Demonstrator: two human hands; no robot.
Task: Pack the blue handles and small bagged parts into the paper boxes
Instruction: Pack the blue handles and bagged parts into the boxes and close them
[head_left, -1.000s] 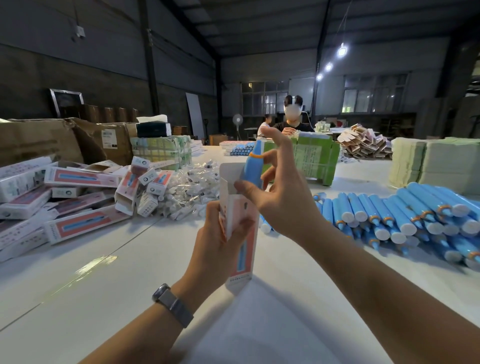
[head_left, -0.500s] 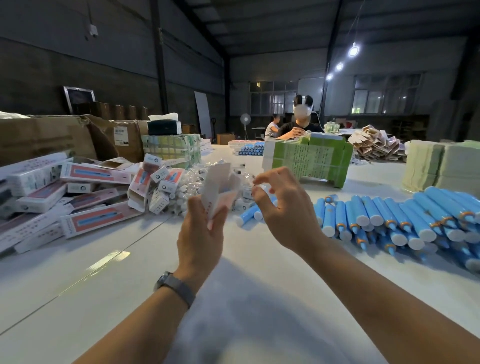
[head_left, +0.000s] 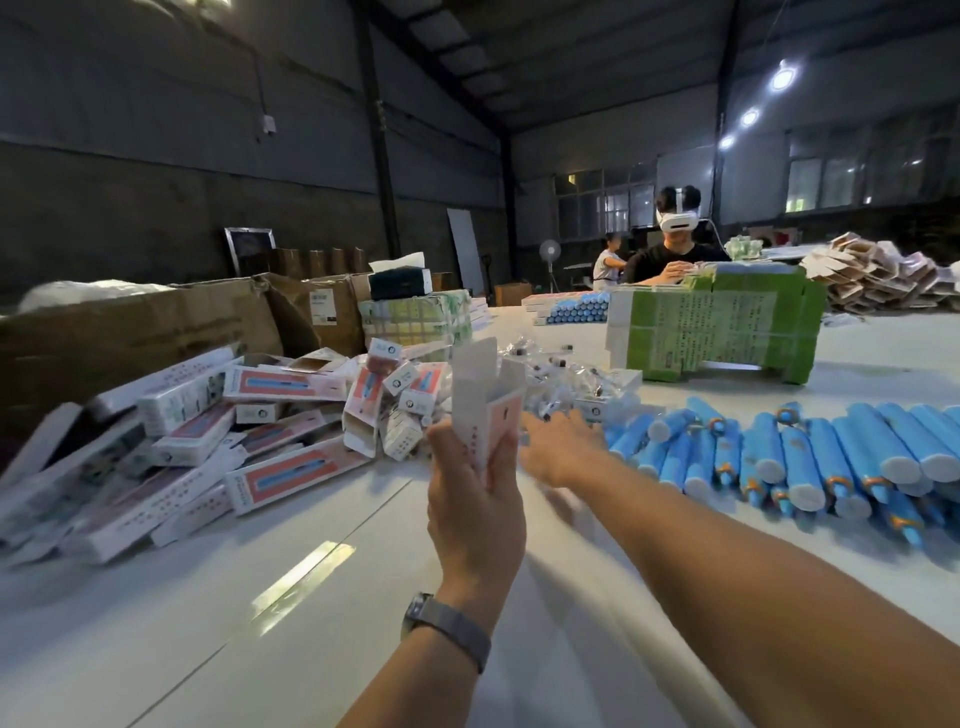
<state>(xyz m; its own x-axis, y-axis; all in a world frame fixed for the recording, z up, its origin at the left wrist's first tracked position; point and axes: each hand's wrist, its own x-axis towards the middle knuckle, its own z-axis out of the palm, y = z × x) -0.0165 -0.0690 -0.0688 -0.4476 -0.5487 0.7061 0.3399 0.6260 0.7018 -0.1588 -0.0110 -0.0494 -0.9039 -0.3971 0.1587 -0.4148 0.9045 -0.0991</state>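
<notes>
Paper box (head_left: 485, 415) stands upright in my left hand (head_left: 475, 499), flaps open; it is light and crushable, so my grip pinches its lower sides gently. My right hand (head_left: 558, 449), blurred, fingers seemingly spread and empty, reaches toward the slippery bagged parts (head_left: 566, 384) on the surface (head_left: 311, 597), left of the blue handles (head_left: 805, 457).
</notes>
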